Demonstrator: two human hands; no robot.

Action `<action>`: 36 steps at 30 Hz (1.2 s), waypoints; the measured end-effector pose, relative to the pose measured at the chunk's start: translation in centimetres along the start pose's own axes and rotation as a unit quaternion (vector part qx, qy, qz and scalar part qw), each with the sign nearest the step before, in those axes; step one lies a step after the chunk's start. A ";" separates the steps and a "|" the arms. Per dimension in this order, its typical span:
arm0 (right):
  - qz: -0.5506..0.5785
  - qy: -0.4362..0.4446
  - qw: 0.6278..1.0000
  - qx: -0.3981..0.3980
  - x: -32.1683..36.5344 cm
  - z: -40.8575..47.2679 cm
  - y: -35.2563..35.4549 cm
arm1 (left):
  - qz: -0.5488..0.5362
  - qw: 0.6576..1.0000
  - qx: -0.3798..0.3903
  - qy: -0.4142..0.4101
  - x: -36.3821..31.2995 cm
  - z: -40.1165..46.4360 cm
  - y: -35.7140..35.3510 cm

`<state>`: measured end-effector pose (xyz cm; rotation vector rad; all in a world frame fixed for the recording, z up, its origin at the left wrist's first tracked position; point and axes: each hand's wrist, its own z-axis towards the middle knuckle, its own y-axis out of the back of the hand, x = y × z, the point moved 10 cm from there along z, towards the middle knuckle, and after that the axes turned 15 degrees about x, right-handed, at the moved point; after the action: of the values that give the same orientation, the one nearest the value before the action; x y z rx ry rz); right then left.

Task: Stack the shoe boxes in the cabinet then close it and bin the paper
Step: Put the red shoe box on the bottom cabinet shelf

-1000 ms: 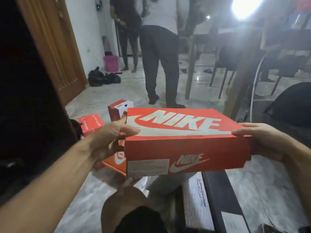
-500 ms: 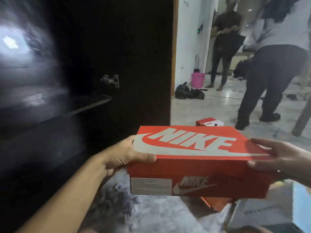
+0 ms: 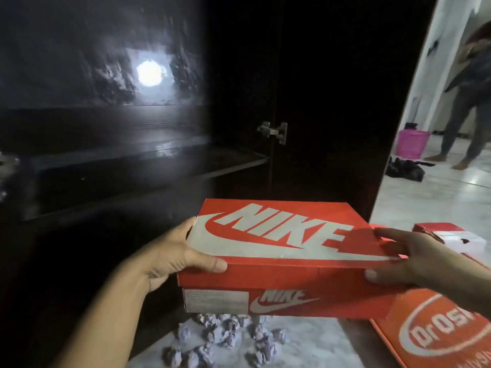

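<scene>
Both hands — left (image 3: 170,258), right (image 3: 414,264) — clamp the box (image 3: 279,261), now swung round to the cabinet (image 3: 132,166) ahead — shelving comes next.

The red shoe box (image 3: 281,251) was matt cardboard with a paper label. The cabinet (image 3: 106,160) had dark, glossy wood and a metal hinge (image 3: 273,131). At six o'clock, crumpled paper (image 3: 225,338) lay rough on the polished, marbled floor (image 3: 313,343).
</scene>
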<state>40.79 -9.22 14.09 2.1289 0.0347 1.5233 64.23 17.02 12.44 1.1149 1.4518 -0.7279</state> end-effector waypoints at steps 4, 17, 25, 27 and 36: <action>-0.015 0.018 0.999 0.025 1.9 4.0 -1.4 | 0.007 0.998 -0.063 0.020 1.1 -0.5 3.2; -0.182 -0.053 0.980 0.065 -3.0 21.6 -9.4 | -0.027 0.978 -0.193 0.072 16.6 4.0 9.9; -0.211 -0.011 0.968 0.136 -5.6 31.0 -16.2 | -0.035 0.958 -0.280 0.050 21.9 7.6 13.7; -0.203 -0.001 0.970 0.131 -6.1 33.2 -17.4 | -0.040 0.954 -0.294 0.039 22.9 8.8 14.6; -0.379 0.059 0.922 -0.052 -8.8 40.2 -19.6 | 0.002 0.926 -0.373 0.064 29.6 13.0 17.4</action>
<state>78.67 -10.75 -11.25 1.6322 0.7174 1.1327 86.96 18.78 -16.35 0.5717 1.6313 -0.0550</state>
